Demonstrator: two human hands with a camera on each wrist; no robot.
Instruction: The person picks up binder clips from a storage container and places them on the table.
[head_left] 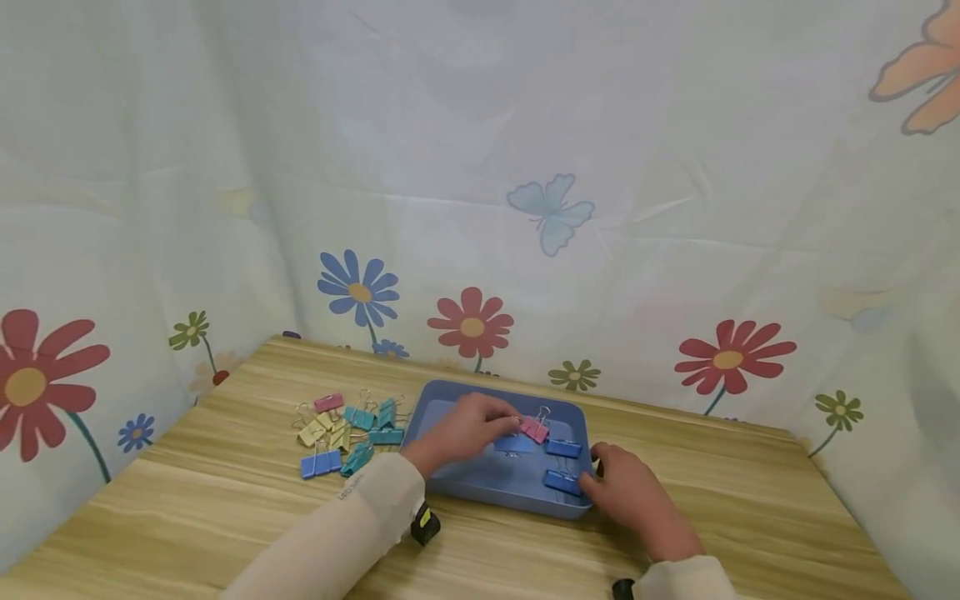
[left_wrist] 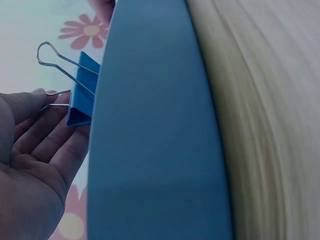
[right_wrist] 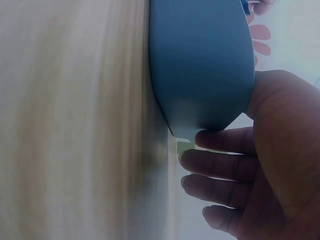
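My left hand (head_left: 467,432) is over the blue tray (head_left: 487,492). Its thumb and fingers pinch a wire handle of a blue binder clip (left_wrist: 86,90), seen best in the left wrist view; the tray wall hides part of that clip. My right hand (head_left: 633,492) grips the tray's right end, thumb at the rim and fingers along the outer wall in the right wrist view. Inside the tray lie a pink binder clip (head_left: 536,429) near the left fingertips and two blue binder clips, one farther back (head_left: 564,448) and one (head_left: 562,482) near the right thumb.
Left of the tray, a loose pile of binder clips lies on the wooden table (head_left: 202,475): several teal clips (head_left: 386,436), yellow clips (head_left: 315,431), a pink clip (head_left: 328,403) and a blue clip (head_left: 321,464). A flower-printed curtain (head_left: 637,275) hangs behind the table.
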